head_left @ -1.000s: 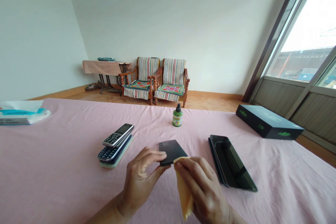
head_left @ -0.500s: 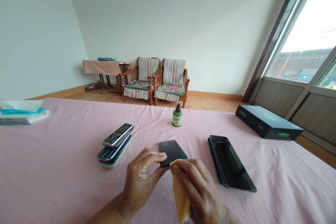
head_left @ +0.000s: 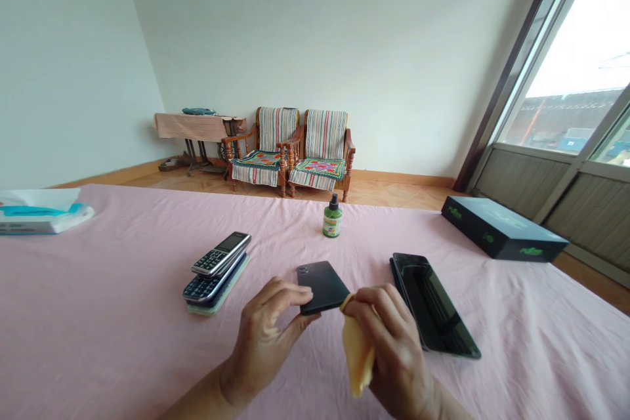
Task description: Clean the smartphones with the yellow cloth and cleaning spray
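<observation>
A dark smartphone (head_left: pixel 322 285), its camera side facing up, is pinched at the left edge between the thumb and fingers of my left hand (head_left: pixel 268 341). My right hand (head_left: pixel 394 348) grips a yellow cloth (head_left: pixel 358 354), which hangs down below the fingers. The bunched top of the cloth is at the phone's near right corner. To the left lies a stack of keypad phones (head_left: pixel 216 259) on top of flatter phones. On the right, a black tablet (head_left: pixel 436 305) rests on another dark flat device, partly behind my right hand.
A green spray bottle (head_left: pixel 333 218) stands beyond the phone on the pink cloth (head_left: pixel 123 315). A black box (head_left: pixel 502 230) sits at the far right, and a tissue pack (head_left: pixel 44 213) at the far left. Two wooden armchairs (head_left: pixel 322 144) stand by the wall.
My right hand and the yellow cloth have moved right along the phone's near edge to its right corner. My left hand and the phone have barely moved.
</observation>
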Action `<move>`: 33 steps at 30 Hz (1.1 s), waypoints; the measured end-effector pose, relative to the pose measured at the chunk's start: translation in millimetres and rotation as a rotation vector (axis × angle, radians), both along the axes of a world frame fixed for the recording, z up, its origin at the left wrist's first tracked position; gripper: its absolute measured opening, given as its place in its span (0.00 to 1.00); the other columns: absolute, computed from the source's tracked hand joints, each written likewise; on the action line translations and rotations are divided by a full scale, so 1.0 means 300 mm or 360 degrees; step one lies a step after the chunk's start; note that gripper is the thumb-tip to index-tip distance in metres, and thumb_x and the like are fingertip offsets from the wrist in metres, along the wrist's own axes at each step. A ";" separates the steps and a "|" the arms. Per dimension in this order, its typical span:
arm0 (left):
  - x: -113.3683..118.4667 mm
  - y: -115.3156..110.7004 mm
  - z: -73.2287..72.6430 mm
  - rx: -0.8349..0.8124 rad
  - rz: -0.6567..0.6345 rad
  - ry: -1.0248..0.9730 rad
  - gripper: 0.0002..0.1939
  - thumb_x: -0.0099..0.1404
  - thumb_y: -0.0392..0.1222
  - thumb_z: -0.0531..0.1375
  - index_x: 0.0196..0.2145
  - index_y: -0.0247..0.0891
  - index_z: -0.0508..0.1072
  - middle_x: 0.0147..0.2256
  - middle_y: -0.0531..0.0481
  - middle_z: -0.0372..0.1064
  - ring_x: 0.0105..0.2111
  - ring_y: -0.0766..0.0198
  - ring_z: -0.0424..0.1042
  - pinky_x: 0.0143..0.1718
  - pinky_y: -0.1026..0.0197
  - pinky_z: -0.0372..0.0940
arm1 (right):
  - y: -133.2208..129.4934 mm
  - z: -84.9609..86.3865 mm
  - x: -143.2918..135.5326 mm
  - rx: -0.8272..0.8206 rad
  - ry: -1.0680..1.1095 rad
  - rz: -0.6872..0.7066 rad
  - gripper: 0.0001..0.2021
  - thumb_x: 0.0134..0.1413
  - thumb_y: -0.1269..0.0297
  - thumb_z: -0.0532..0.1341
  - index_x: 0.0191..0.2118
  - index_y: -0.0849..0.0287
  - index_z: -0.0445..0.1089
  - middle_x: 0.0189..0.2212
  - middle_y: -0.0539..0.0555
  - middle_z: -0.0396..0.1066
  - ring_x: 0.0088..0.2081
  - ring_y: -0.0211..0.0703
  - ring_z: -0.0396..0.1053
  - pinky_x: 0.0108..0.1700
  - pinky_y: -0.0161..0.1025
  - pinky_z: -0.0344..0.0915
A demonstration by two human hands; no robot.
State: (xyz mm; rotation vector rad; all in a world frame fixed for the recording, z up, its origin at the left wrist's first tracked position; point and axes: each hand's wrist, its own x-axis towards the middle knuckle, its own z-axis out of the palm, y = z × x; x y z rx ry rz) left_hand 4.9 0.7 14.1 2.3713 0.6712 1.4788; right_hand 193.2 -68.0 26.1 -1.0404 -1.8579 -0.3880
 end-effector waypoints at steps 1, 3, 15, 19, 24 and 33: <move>-0.002 0.003 -0.004 -0.0002 -0.0035 0.0048 0.08 0.60 0.31 0.64 0.37 0.38 0.71 0.34 0.48 0.72 0.36 0.60 0.72 0.37 0.60 0.69 | 0.005 -0.005 0.013 -0.0035 0.0066 -0.0037 0.09 0.58 0.75 0.52 0.40 0.60 0.67 0.33 0.57 0.66 0.34 0.45 0.64 0.34 0.41 0.63; -0.005 0.008 -0.008 -0.0031 -0.0137 0.0175 0.08 0.61 0.31 0.63 0.37 0.38 0.70 0.35 0.47 0.71 0.38 0.59 0.71 0.39 0.59 0.69 | 0.017 -0.014 0.037 -0.0133 0.0181 -0.0095 0.11 0.53 0.78 0.55 0.40 0.59 0.67 0.35 0.56 0.65 0.36 0.46 0.64 0.35 0.41 0.63; -0.016 0.030 0.001 -0.0442 -0.0486 0.0816 0.07 0.60 0.29 0.61 0.34 0.39 0.70 0.42 0.49 0.71 0.44 0.60 0.68 0.47 0.60 0.63 | 0.066 -0.102 -0.004 -0.1029 0.0191 0.0136 0.12 0.42 0.80 0.60 0.33 0.58 0.73 0.32 0.53 0.67 0.34 0.41 0.66 0.33 0.34 0.61; -0.020 0.041 -0.005 -0.0516 -0.0395 0.0804 0.04 0.59 0.32 0.64 0.31 0.38 0.72 0.42 0.49 0.71 0.44 0.61 0.68 0.47 0.61 0.62 | 0.061 -0.109 -0.023 -0.1135 0.0111 0.0048 0.11 0.45 0.79 0.58 0.31 0.57 0.73 0.32 0.53 0.67 0.36 0.42 0.65 0.34 0.34 0.61; -0.010 0.020 -0.012 -0.0564 -0.0299 0.0798 0.12 0.52 0.36 0.70 0.31 0.39 0.71 0.43 0.50 0.70 0.46 0.58 0.66 0.47 0.60 0.61 | 0.064 -0.094 -0.018 -0.1217 0.0008 -0.0089 0.21 0.39 0.82 0.54 0.39 0.57 0.71 0.39 0.55 0.67 0.41 0.44 0.64 0.41 0.36 0.63; 0.005 -0.021 -0.007 -0.0560 -0.0152 0.0850 0.15 0.51 0.31 0.69 0.33 0.39 0.70 0.41 0.51 0.69 0.44 0.57 0.65 0.46 0.58 0.61 | 0.203 -0.092 -0.010 -0.1094 -0.0139 -0.0230 0.26 0.43 0.82 0.51 0.50 0.61 0.69 0.44 0.58 0.67 0.47 0.45 0.61 0.49 0.37 0.61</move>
